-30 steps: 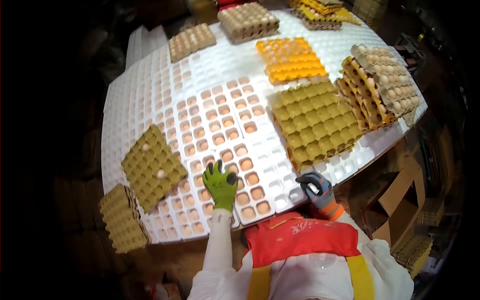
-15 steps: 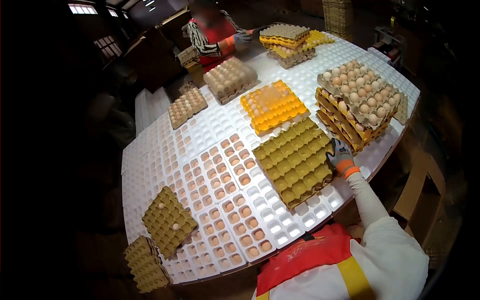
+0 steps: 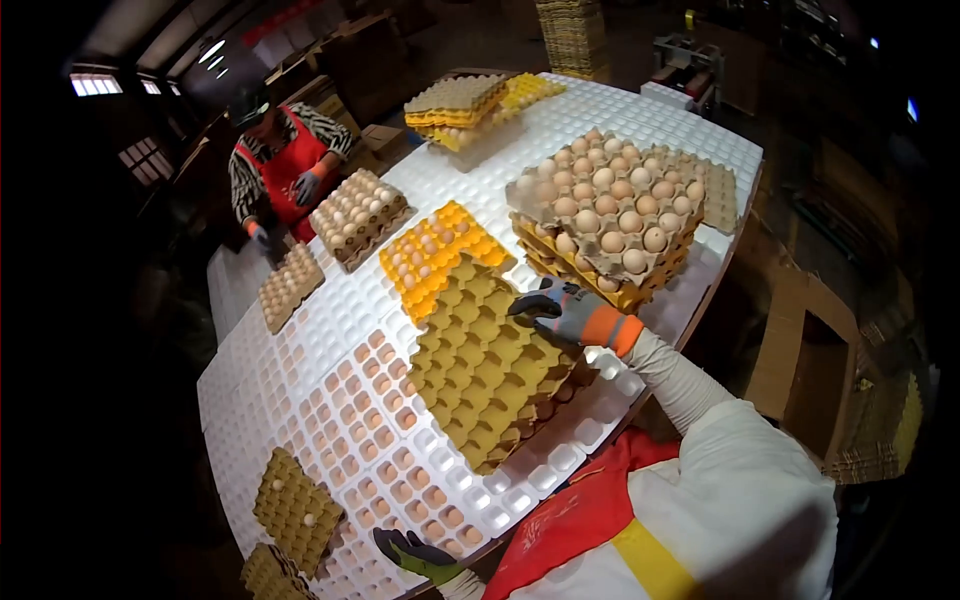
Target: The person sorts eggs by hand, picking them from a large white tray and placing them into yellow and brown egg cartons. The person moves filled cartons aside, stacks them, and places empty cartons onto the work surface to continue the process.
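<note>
My right hand (image 3: 572,312), in a grey and orange glove, grips the far right edge of an olive-green egg tray (image 3: 490,365). No eggs show in its cups. The tray's right side looks raised, with dark brown tray edges showing beneath. My left hand (image 3: 415,555), in a dark and green glove, is stretched out low at the table's front edge, its fingers apart and holding nothing. Near it are white foam trays (image 3: 520,497) with brown eggs in many cups. A smaller green tray (image 3: 298,510) carrying two eggs lies left of that hand.
A tall stack of egg-filled trays (image 3: 610,215) stands beyond my right hand. A yellow tray with eggs (image 3: 435,250) and further filled trays (image 3: 360,215) sit farther off. Across the table is a co-worker in a red apron (image 3: 290,165). An open cardboard box (image 3: 800,360) stands at right.
My view has shifted. My right hand has moved along the green tray's edge, whose right side now looks raised. My left hand has come into view. The co-worker's hands have moved to nearer trays.
</note>
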The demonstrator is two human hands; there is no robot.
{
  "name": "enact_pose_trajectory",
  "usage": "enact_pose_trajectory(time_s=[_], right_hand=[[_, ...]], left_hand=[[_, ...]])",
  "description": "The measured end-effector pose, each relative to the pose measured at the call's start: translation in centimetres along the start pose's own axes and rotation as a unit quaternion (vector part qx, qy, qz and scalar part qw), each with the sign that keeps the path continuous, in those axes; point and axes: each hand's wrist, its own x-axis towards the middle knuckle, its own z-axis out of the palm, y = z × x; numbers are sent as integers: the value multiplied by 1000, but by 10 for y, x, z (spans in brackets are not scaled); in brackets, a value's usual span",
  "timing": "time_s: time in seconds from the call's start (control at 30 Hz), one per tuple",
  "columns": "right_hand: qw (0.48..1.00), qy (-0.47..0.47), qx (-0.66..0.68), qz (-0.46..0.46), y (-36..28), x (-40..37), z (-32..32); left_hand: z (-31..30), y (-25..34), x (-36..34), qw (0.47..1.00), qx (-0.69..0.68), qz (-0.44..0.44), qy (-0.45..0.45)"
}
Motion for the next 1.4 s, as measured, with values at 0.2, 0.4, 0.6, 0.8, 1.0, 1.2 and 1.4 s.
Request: enact_pose_trajectory(time_s=[0.2,0.4,0.6,0.8,1.0,1.2,1.4], right_hand=[[935,269,231,16,-22,-31,-75],[882,469,-14,39,67,-59,-123],[777,462,-395,164,12,-81,-80],[991,95,-70,-60,-45,-83,64],[932,-211,-294,-32,-9,-65,166],[965,-109,230,57,15,-60,124],[902,-248,-352,-36,7,-9,195]], left_hand=[[24,18,-6,997,24,-14,-75],[8,-31,11,986,79,57,-137],[69,5,-23,856,317,297,-280],[148,23,-53,715,437,354,-415],[157,-5,-57,701,437,360,-435],[143,9,-25,897,-74,-133,-416],[205,4,-20,665,503,364,-415]])
